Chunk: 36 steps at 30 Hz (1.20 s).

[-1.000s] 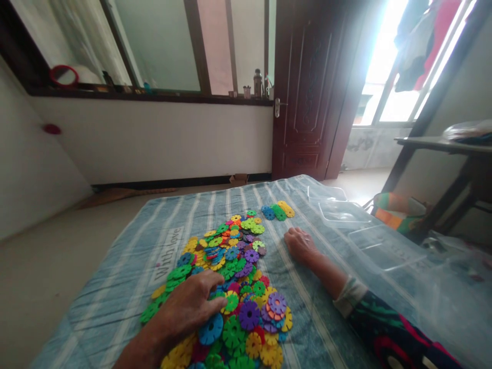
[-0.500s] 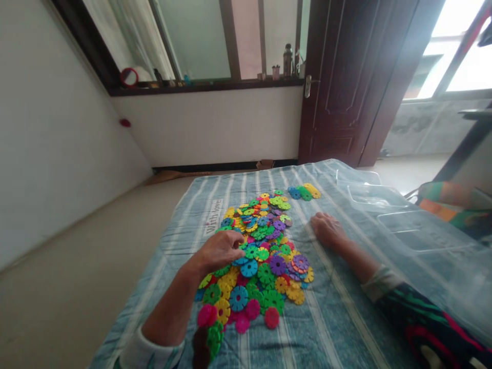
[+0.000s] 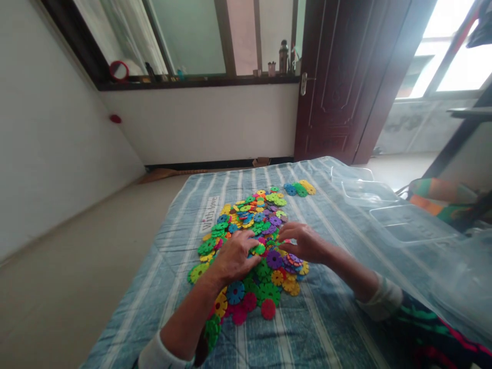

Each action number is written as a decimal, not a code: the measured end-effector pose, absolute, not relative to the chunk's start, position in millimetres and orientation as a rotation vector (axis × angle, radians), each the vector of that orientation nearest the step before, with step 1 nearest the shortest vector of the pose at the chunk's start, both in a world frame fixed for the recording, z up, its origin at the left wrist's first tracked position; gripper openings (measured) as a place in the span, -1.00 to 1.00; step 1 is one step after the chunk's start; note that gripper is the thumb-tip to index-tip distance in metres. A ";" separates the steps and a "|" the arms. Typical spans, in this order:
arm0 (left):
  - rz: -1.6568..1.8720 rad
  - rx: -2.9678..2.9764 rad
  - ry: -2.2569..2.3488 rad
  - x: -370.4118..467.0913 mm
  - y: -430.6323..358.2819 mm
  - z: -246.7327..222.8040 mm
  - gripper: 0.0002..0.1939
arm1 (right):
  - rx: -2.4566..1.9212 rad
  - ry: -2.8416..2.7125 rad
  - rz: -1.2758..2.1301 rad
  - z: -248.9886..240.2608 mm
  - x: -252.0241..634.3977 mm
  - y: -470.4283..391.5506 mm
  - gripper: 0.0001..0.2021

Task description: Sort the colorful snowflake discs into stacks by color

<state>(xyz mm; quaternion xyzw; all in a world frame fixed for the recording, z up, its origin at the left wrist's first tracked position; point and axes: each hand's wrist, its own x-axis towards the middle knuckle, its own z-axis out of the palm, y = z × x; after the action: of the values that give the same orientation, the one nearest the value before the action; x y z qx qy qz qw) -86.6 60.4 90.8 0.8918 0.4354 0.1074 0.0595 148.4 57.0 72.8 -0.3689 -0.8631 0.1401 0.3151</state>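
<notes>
Leftward, the right hand [image 3: 305, 243] has moved over the colourful discs [image 3: 268, 293].

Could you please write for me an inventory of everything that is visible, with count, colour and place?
Slotted discs: too many to count, multicoloured, piled mid-bed
Disc rows: three, blue, green, yellow, beyond the pile
Containers: at least three, clear, bed's right side
Bedspread: one, blue striped, under the discs
Door: one, dark red, far wall
Flask: one, brownish, ledge
Cup: one, pinkish, beside flask
Mirror: one, red-rimmed, ledge's left
Carton: one, brown, floor behind bed
Striped item: one, orange and green, far right
Ledge oddments: unclear
Left hand: one, bare, over pile
Right hand: one, bare, pile's right edge
</notes>
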 end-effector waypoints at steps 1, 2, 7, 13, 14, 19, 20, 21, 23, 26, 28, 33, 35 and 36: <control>0.311 2.707 1.316 -86.0 61.0 89.7 -0.75 | -0.955 -2.288 0.379 74.7 147.0 55.5 -0.91; 0.299 2.712 1.313 -85.2 61.5 88.9 -0.76 | -0.949 -2.298 0.386 76.0 145.6 54.3 -0.91; 0.254 2.753 1.360 -80.8 63.0 86.1 -0.80 | -1.014 -2.281 0.392 74.0 141.0 53.9 -0.91; 0.294 2.803 1.513 -78.8 65.8 81.9 -0.67 | -1.044 -2.195 0.349 67.4 139.0 56.4 -0.87; 0.323 2.798 1.562 -79.0 66.5 81.7 -0.67 | -1.047 -2.183 0.333 66.6 138.3 56.6 -0.86; 0.642 2.614 1.712 -78.3 66.9 83.9 -0.68 | -1.082 -2.080 0.292 63.6 132.0 59.9 -0.90; 0.706 2.538 1.714 -77.1 66.0 85.1 -0.68 | -1.092 -2.048 0.302 63.4 130.1 61.3 -0.89; 0.760 2.457 1.704 -75.6 64.7 86.6 -0.67 | -1.104 -2.014 0.319 63.2 127.9 62.9 -0.87; 0.845 2.306 1.659 -71.6 61.6 90.2 -0.66 | -1.133 -1.935 0.376 63.0 122.6 66.6 -0.86; 0.916 2.167 1.592 -65.0 57.1 95.9 -0.64 | -1.154 -1.821 0.524 62.4 113.2 71.5 -0.88; 0.951 2.120 1.555 -61.7 55.4 98.4 -0.65 | -1.147 -1.766 0.656 61.9 107.9 74.2 -0.89; 1.002 2.049 1.485 -62.5 56.1 97.2 -0.65 | -0.963 -1.653 1.118 65.2 115.3 85.1 -0.88; 1.012 2.042 1.466 -66.2 58.5 93.9 -0.65 | -0.918 -1.655 1.160 70.3 133.2 95.5 -0.86; 1.025 2.049 1.465 -68.4 60.2 91.9 -0.66 | -0.939 -1.647 1.125 73.0 145.8 102.8 -0.85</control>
<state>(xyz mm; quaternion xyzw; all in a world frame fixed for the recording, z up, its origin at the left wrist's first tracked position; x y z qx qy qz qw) -68.4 60.2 91.9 0.7368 0.5267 0.3687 0.2094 145.8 102.8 73.0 -0.3799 -0.6667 0.4553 0.4515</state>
